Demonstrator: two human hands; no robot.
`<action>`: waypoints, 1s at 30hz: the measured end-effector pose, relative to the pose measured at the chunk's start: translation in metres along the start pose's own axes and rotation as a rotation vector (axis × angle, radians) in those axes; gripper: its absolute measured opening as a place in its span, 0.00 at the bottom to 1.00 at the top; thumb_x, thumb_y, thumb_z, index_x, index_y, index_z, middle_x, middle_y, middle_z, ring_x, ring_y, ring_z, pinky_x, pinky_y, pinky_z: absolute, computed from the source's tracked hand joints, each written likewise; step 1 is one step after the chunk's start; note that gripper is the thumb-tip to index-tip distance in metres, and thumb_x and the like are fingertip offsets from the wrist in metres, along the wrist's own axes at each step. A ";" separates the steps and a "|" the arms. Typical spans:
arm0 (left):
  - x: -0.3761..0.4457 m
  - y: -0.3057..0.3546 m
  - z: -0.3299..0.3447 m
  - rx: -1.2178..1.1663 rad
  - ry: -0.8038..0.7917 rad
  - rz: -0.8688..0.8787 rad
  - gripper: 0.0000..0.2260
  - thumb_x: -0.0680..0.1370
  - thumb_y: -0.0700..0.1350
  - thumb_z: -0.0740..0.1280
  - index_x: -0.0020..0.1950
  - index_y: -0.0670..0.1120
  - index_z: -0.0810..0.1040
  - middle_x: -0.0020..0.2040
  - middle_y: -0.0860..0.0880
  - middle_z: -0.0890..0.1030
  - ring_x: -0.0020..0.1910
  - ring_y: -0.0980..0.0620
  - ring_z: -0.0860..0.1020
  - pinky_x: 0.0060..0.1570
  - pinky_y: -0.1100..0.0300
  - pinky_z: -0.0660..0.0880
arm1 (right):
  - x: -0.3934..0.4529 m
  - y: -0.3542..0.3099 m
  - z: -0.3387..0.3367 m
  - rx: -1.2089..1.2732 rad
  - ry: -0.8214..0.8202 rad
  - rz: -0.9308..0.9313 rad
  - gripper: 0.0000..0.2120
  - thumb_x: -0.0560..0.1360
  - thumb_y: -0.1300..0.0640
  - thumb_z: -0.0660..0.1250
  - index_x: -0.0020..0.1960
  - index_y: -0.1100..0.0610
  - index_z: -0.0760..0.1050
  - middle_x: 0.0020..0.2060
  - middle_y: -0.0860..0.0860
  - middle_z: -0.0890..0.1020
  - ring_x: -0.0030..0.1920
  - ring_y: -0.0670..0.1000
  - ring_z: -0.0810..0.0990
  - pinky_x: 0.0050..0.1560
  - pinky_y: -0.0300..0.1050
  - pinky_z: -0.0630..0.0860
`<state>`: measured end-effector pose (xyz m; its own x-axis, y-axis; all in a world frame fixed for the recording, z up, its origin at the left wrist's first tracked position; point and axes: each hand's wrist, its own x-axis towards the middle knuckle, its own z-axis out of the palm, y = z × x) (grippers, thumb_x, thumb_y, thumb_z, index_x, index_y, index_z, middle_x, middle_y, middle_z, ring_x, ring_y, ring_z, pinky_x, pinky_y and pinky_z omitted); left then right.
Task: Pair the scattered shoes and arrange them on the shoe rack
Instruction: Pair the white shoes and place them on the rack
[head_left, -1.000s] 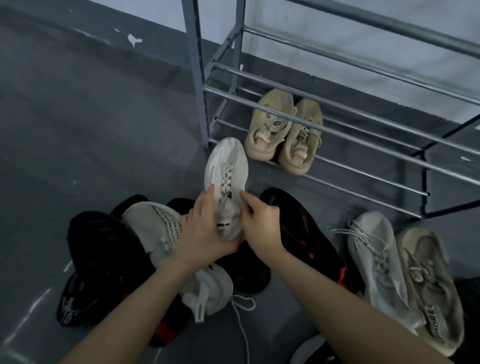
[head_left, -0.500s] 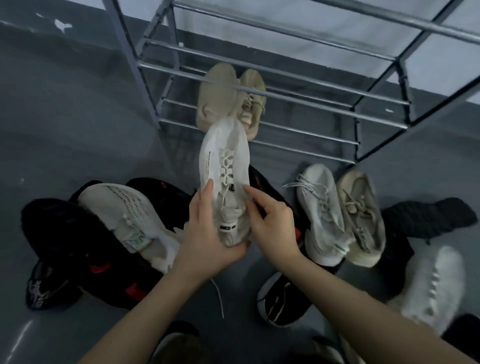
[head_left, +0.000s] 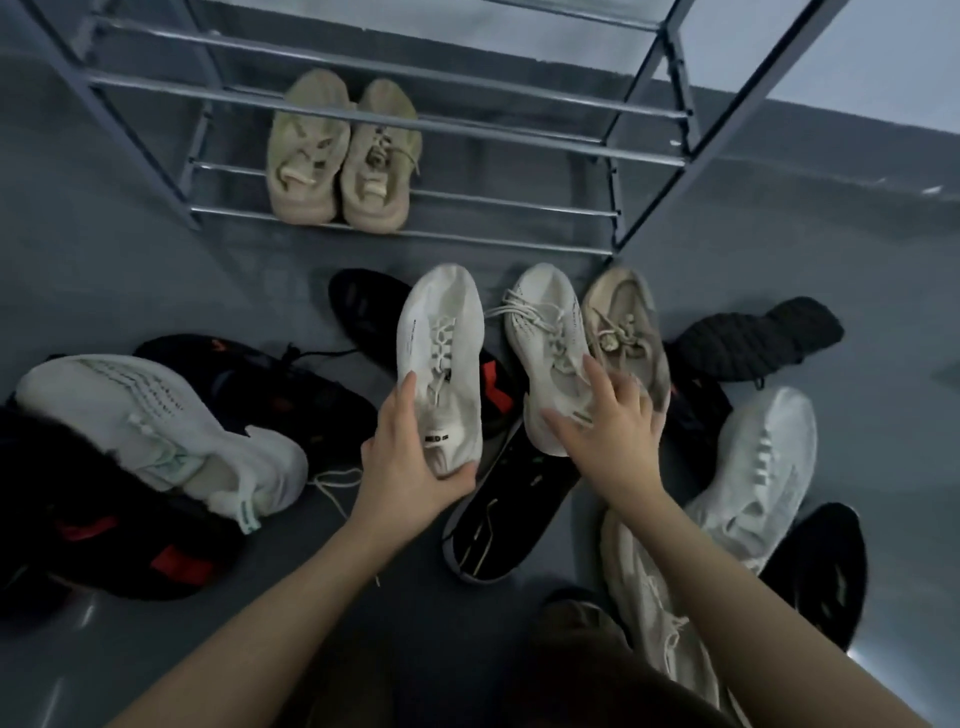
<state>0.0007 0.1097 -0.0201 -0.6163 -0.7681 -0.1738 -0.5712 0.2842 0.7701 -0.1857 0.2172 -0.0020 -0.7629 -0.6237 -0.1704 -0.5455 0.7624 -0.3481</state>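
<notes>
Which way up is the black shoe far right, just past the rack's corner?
Upside down. The black shoe shows its ribbed tread sole to the camera, lying on the floor beside the beige shoe; no laces or opening visible.

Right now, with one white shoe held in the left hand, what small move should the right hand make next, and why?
Probably close the right hand on the white laced shoe on the floor. Its fingers are spread over that shoe's heel, not yet curled round it, while the left hand grips a white shoe. The two look similar but may not match; the tan pair already sits on the rack.
</notes>
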 end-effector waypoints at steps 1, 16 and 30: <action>0.001 0.002 0.003 0.023 -0.001 0.000 0.52 0.62 0.57 0.76 0.74 0.55 0.44 0.73 0.46 0.58 0.70 0.48 0.60 0.64 0.46 0.59 | 0.000 0.001 0.004 -0.065 -0.052 -0.006 0.38 0.67 0.37 0.68 0.73 0.45 0.58 0.70 0.57 0.66 0.69 0.63 0.62 0.69 0.58 0.53; -0.050 -0.014 -0.088 -0.073 0.351 -0.039 0.42 0.64 0.58 0.70 0.73 0.60 0.52 0.72 0.52 0.61 0.68 0.56 0.63 0.68 0.48 0.62 | -0.040 -0.106 0.036 0.049 0.018 -0.573 0.22 0.73 0.51 0.68 0.65 0.52 0.72 0.60 0.57 0.75 0.58 0.61 0.73 0.57 0.57 0.65; -0.098 -0.097 -0.147 0.002 0.532 -0.290 0.43 0.64 0.59 0.71 0.72 0.63 0.49 0.74 0.51 0.59 0.70 0.52 0.62 0.65 0.41 0.60 | -0.061 -0.222 0.127 -0.077 -0.277 -0.711 0.22 0.76 0.46 0.61 0.68 0.51 0.68 0.58 0.53 0.77 0.56 0.58 0.74 0.55 0.50 0.64</action>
<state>0.1963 0.0733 0.0120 -0.0803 -0.9957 -0.0453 -0.6770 0.0211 0.7356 0.0257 0.0643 -0.0313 -0.1101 -0.9813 -0.1579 -0.9030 0.1652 -0.3966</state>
